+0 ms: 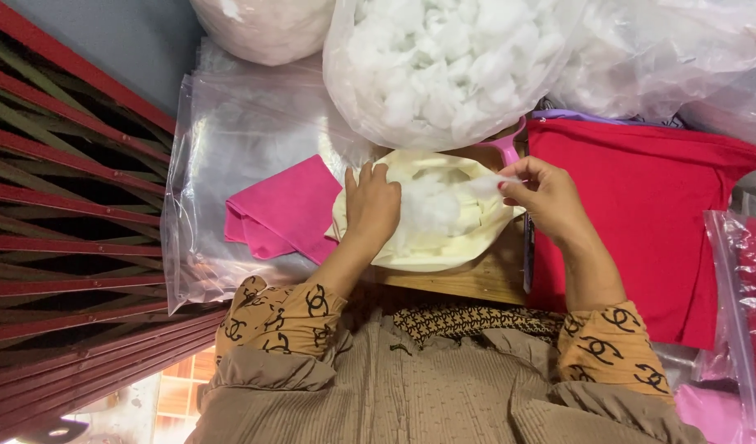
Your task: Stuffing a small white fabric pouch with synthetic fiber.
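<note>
A folded pink cloth point(289, 215) lies on a stack of clear plastic bags point(238, 148). A large red cloth point(641, 214) is spread to the right, touching a wooden board point(477, 279). A red metal folding gate point(57, 222) stands at left.

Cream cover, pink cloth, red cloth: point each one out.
cream cover point(444, 253), head view, on its lower edge below the stuffing.
pink cloth point(292, 205), head view, on the middle of the folded piece.
red cloth point(649, 214), head view, on its flat middle.

A fabric cover point(431, 247) is set on the counter point(477, 279), between folded cloth point(283, 214) at left and a cloth stack point(649, 205) at right; stuffing bags point(444, 66) are placed behind.
</note>
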